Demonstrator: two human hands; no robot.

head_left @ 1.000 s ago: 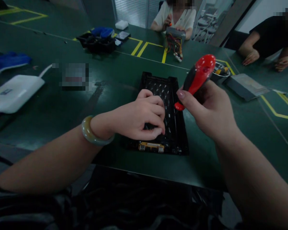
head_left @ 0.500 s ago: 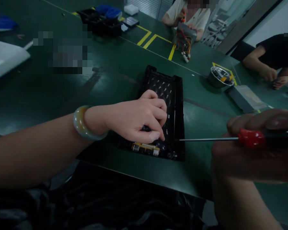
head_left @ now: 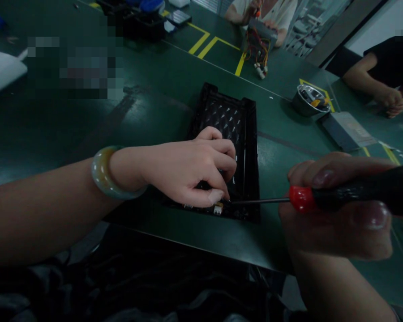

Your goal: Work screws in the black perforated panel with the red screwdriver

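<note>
Black ribbed plastic housing [head_left: 221, 117] lies flat on the green counter [head_left: 282, 243], a small white connector [head_left: 217, 209] at its near end. The left hand [head_left: 188, 172] presses down on it in a curled, firm grip, a polished stone bangle [head_left: 102, 172] at the wrist. The right hand [head_left: 336, 210] is clenched round a red-and-black screwdriver [head_left: 356, 194], its thin steel shaft ending just beside the connector. Right of the housing sit a round steel bowl [head_left: 310, 100] and a flat grey box [head_left: 347, 130].
</note>
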